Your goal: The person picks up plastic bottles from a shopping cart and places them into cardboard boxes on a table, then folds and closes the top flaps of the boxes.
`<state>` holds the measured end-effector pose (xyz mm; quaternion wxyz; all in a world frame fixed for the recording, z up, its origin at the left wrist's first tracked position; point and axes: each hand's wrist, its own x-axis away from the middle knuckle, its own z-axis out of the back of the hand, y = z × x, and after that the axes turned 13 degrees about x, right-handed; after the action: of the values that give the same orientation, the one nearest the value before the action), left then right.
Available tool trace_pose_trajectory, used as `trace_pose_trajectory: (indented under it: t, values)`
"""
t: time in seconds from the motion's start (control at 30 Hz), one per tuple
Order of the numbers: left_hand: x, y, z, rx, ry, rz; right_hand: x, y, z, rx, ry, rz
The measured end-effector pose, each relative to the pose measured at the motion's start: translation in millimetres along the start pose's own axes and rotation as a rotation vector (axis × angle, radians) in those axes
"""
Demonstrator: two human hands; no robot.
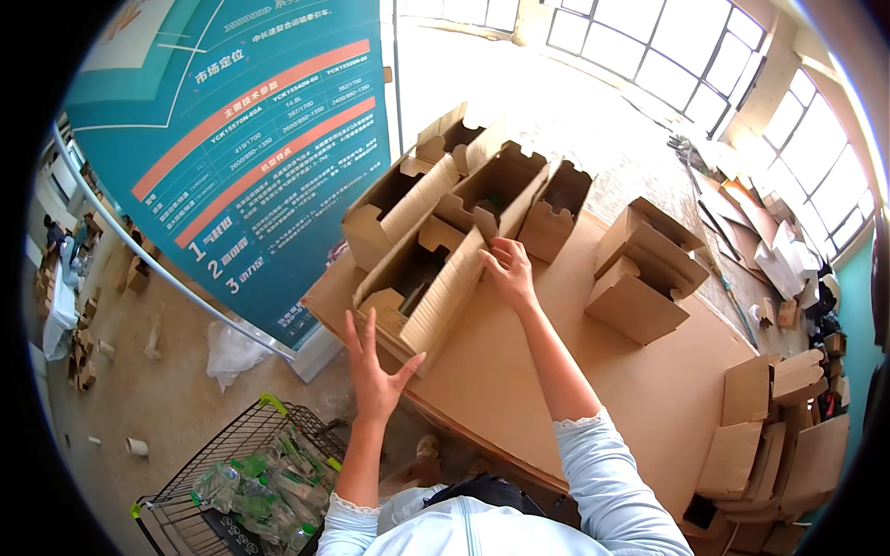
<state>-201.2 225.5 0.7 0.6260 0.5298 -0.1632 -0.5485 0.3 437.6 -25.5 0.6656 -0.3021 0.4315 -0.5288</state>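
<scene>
Cardboard box (422,283), the nearest of a row of open brown cartons, sat at the near left corner of the surface (556,380) when I looked down through the head camera. It was plain corrugated board, matte and slightly fuzzy at the cut edges, with notched flaps standing up and a long side flap slanting down toward me. My left hand (375,371) hovered just at its near corner, fingers (357,334) spread wide and holding nothing, the thumb tip close to the flap's lower edge (whether it actually touched, I could not tell). My right hand (510,269) rested on the top end of that same flap, fingers loosely bent against the board rather than clamped round it.

Three more open cartons (482,185) of the same notched shape stood packed side by side behind it, touching one another. A closed, squarer box (649,273) lay well apart to the right. The surface itself was a broad flat sheet of cardboard, smooth and bare between my right forearm and that box, which left plenty of open room on that side. To the left the surface ended right under the box, and beyond the edge stood a tall teal printed banner (241,139). Below it, on the concrete floor, a wire basket (232,463) held crumpled plastic bottles. Flattened cardboard pieces (779,445) were stacked by the right edge.
</scene>
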Motion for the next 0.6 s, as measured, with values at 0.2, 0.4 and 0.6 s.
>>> trace_pose_trajectory:
  t: [0.2,0.4,0.6]
  values:
    - [-23.0,-7.9,10.0,0.038,-0.215,0.052,5.3,20.5,-18.8,-0.142,0.000,-0.045]
    - [-19.8,-12.1,7.8,-0.090,-0.223,0.050,1.7,28.0,-26.5,-0.014,-0.070,-0.054]
    - [-28.8,-30.1,25.6,0.081,-0.422,0.037,43.4,5.1,-10.1,0.227,0.091,-0.023]
